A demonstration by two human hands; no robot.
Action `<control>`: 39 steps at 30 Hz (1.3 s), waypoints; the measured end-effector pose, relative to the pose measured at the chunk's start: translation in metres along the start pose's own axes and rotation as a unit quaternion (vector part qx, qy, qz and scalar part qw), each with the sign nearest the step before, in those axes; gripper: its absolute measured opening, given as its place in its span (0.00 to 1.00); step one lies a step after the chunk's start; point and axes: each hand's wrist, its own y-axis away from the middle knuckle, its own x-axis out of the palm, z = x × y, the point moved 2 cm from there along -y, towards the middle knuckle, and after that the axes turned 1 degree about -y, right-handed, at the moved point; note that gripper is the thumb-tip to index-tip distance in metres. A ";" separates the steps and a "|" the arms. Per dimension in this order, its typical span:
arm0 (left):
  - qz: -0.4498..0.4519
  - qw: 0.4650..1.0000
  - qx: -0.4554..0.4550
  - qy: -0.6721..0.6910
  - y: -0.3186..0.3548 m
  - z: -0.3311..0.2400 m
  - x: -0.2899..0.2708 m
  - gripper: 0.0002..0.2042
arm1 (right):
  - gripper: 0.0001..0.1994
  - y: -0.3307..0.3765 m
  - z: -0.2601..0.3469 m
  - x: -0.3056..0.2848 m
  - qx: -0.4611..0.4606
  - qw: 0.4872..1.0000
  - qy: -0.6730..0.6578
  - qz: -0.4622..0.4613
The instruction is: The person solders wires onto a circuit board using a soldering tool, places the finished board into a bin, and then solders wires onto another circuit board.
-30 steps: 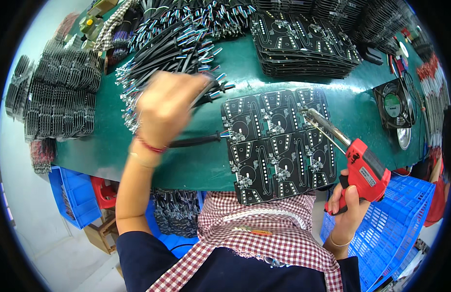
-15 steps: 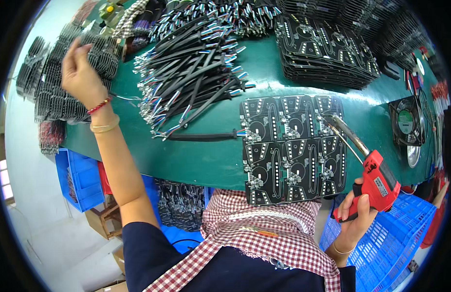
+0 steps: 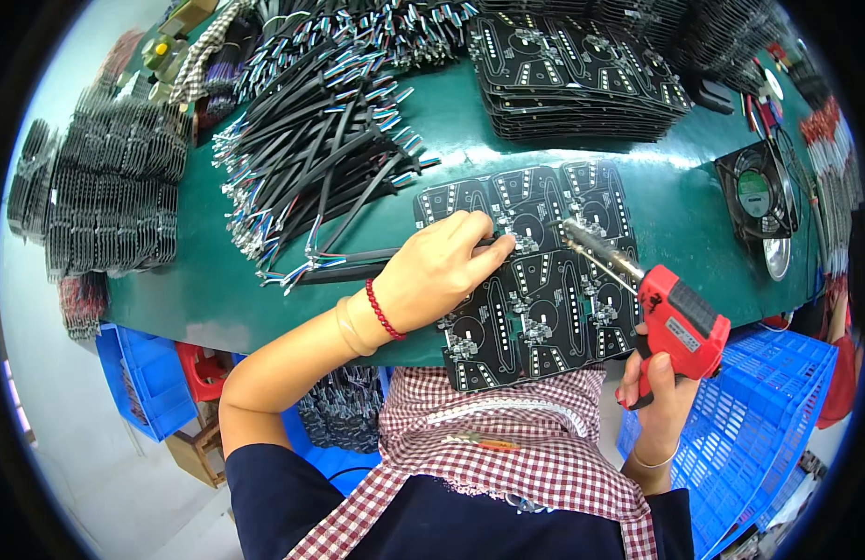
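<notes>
My left hand is closed, its fingertips pinched at the end of a black-sleeved cable over the left part of the circuit board panel. Its fingers partly hide the cable end and the board under them. A red soldering gun with a long metal barrel is gripped in my right hand. The gun's tip points left, over the upper middle of the panel, just right of my left fingertips. The black panel has several repeated sections and lies at the table's near edge.
A heap of black cables with coloured wire ends lies left of the panel. Stacked black boards stand behind it. To the right are a fan and a blue crate. Racked boards fill the far left of the green table.
My left hand has come from the far left down to the panel and now pinches a cable end there. The soldering gun has shifted left with my right hand. The whole view has moved slightly.
</notes>
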 end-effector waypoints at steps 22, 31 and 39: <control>0.001 0.999 -0.040 -0.001 0.008 0.004 0.012 0.17 | 0.13 -0.005 -0.017 0.016 0.007 0.995 0.073 0.062; -0.001 0.999 -0.047 0.012 0.008 0.006 0.011 0.20 | 0.14 -0.004 -0.013 0.020 0.012 0.999 0.035 0.032; -0.004 0.999 -0.048 0.021 0.008 0.008 0.010 0.20 | 0.10 -0.006 -0.011 0.022 0.022 0.998 0.052 0.038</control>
